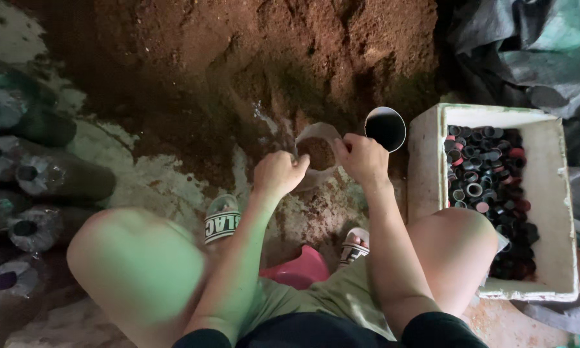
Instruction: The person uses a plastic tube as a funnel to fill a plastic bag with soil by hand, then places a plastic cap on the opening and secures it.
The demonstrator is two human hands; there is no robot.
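Both hands, left hand (278, 173) and right hand (362, 158), grip the rim of a clear bag (317, 151) partly filled with brown substrate, before the heap (270, 58); filled bags (38, 174) lie left, a box of caps (496, 193) right.
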